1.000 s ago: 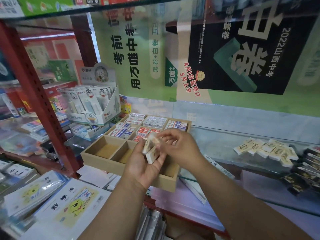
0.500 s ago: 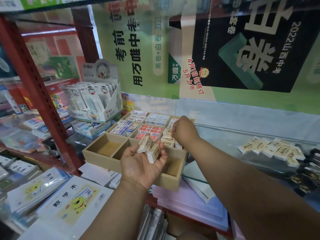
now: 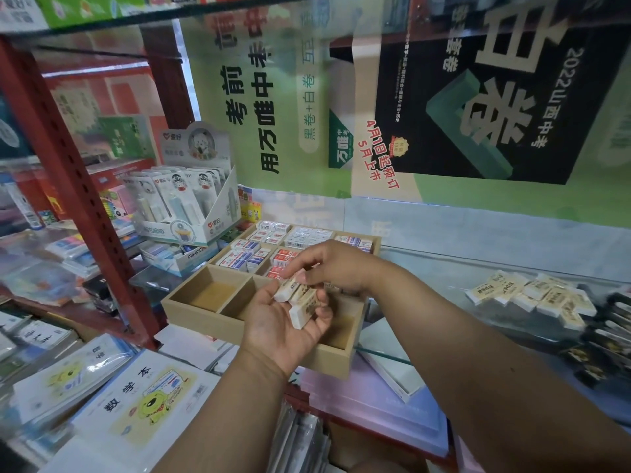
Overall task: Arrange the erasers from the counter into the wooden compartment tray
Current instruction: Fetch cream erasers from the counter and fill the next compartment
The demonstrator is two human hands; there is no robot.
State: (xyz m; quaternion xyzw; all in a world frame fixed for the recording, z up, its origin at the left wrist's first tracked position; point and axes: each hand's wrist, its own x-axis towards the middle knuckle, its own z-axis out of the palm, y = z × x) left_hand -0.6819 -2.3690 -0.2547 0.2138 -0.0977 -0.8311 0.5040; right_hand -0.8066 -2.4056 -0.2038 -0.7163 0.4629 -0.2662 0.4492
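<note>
At the far left, a red shelf post point(image 3: 78, 186) was seen standing upright, with a workbook point(image 3: 143, 401) lying flat below it, a yellow cartoon figure printed on its cover. Just right of the post, a white display box point(image 3: 191, 203) of carded packs was set behind the wooden tray point(image 3: 239, 324). The tray's two near-left compartments were shown bare; the far compartments were packed with rows of red-and-blue labelled erasers point(image 3: 259, 254). Over the tray's near middle, the left hand point(image 3: 283, 322) was held palm up, fingers loosely curled, cradling a small cluster of cream erasers point(image 3: 300, 302). One eraser in that cluster was being pinched at its top end by the right hand point(image 3: 327, 264), thumb and forefinger closed narrowly on it, the other fingers curled above. The right forearm was stretched in from the lower right, crossing over the tray's right side. Further right, on the glass bench point(image 3: 440, 278), a loose pile of matching cream erasers point(image 3: 526, 295) was spread, well apart from the tray. At the right edge, dark-wrapped packs point(image 3: 611, 322) were stacked just beside that pile, too blurred to be read.
</note>
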